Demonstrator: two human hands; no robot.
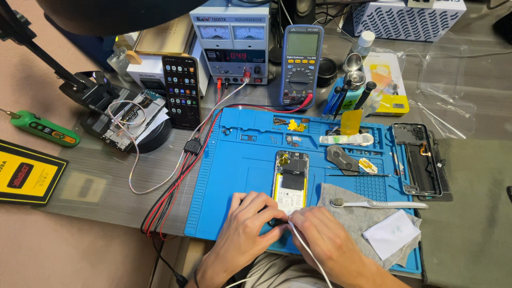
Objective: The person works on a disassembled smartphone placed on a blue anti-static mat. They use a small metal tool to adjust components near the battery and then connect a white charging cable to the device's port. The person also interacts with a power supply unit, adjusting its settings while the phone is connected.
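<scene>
An opened phone (290, 178) lies face down on the blue repair mat (229, 186), its battery and boards exposed. My left hand (246, 226) rests at the phone's near end, fingers curled against it. My right hand (325, 240) meets it from the right and pinches a white cable (308, 250) whose tip sits at the phone's bottom edge. The cable trails off toward me at the frame's bottom.
A toothbrush (378, 204) lies on a grey cloth (352, 216) right of the phone, beside a white paper (390, 233). A phone frame (418, 160) sits at the mat's right edge. Behind: multimeter (301, 64), power supply (232, 42), lit phone (182, 90), red-black leads (178, 176).
</scene>
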